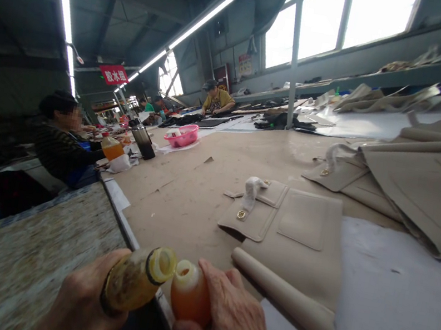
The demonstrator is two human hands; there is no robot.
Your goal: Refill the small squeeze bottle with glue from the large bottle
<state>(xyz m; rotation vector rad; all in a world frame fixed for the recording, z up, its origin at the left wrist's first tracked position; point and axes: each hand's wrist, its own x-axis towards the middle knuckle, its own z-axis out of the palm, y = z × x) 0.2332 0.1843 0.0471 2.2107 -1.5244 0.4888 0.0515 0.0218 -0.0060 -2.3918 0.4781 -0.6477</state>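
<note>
My left hand (84, 294) is wrapped round a yellowish, stained bottle (135, 280) with an open mouth, tilted up to the right. In my right hand (231, 319) is a smaller bottle (190, 298) with amber liquid in it and an open, pale neck. The two mouths are side by side, touching or almost so. Whether any liquid passes between them I cannot tell. Beyond my right hand lies a beige leather bag piece (304, 246) with a flap, a gold-coloured fitting and a wrapped white strip. Its near edge is rolled.
More beige leather pieces (433, 178) are heaped at the right. Farther along the table stand a pink basin (185, 135), a dark tumbler (143, 139) and a bottle of orange liquid (111, 148). One co-worker (65, 145) sits at the left; another (217, 101) leans over the far table.
</note>
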